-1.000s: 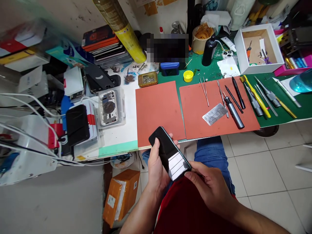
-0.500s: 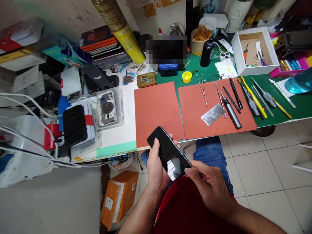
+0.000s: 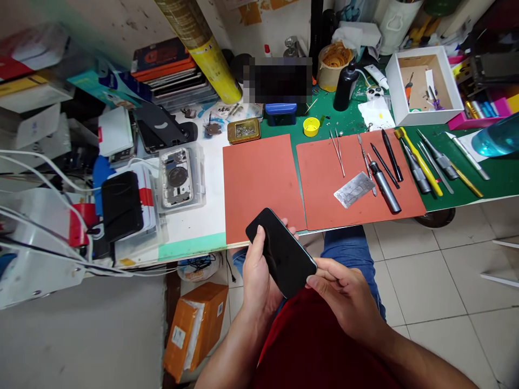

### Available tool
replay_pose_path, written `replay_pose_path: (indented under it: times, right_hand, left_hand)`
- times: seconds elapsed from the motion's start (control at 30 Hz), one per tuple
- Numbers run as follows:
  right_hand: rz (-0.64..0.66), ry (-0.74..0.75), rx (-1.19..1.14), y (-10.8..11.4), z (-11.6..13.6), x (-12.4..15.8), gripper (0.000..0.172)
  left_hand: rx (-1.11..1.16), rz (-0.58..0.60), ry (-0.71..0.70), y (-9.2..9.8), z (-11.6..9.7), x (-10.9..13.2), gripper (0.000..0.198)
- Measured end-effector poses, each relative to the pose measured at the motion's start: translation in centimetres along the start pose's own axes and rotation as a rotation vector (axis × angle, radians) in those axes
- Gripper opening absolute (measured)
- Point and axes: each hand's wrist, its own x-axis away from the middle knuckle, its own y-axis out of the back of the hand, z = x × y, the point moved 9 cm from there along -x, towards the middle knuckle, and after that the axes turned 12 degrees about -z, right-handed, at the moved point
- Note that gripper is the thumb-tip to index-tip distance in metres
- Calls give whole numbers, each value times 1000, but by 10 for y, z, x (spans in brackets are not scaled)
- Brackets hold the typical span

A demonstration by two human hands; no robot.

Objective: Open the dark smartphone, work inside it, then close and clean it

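A phone repair workshop, by its look — tweezers [image 3: 338,155] and a yellow brush [image 3: 421,163] right of centre, a stripped phone shell [image 3: 175,176] left.

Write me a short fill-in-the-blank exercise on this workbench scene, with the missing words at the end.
1. The left hand holds a smartphone, while fingers of the ___ hand touch one corner of it.
2. The tweezers lie on one of ___ reddish-brown mats.
3. The toothbrush among the tools has a ___ handle.
4. The person's jeans are ___.

Missing words: right; two; yellow; blue.
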Motion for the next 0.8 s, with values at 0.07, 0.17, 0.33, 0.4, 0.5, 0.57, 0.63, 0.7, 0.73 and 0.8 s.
replay_pose_path:
  times: [0.07,0.17,0.33,0.4,0.5,0.57,0.63,0.7,0.73,0.8]
  right_hand:
    - [-13,-6,-13,0,0,-1,27]
    - [-19,-79,-87,-2,-13,2,31]
    - [-225,-31,-123,17,-61,16,75]
    - [-324,220,104,27,-63,24,85]
    - [-430,542,412,24,-54,41,86]
    - [-518,635,506,20,-47,49,85]
    - [-598,659,537,16,-42,54,82]
    - [-630,665,549,13,-40,56,78]
    - [-636,668,556,12,-41,56,77]
    - [-638,682,582,11,-43,57,78]
  left_hand:
    - [-1,5,-12,0,0,-1,42]
    - [23,47,-85,0,-4,2,47]
    - [104,320,-188,-10,-6,22,71]
    - [120,410,-209,-13,-3,30,77]
    - [146,470,-247,-14,-1,35,77]
    - [159,483,-259,-13,-1,35,68]
    - [158,504,-278,-14,-4,36,56]
    - [137,528,-320,-15,-9,38,45]
    - [121,538,-345,-16,-12,39,42]
    - [89,540,-380,-17,-17,41,37]
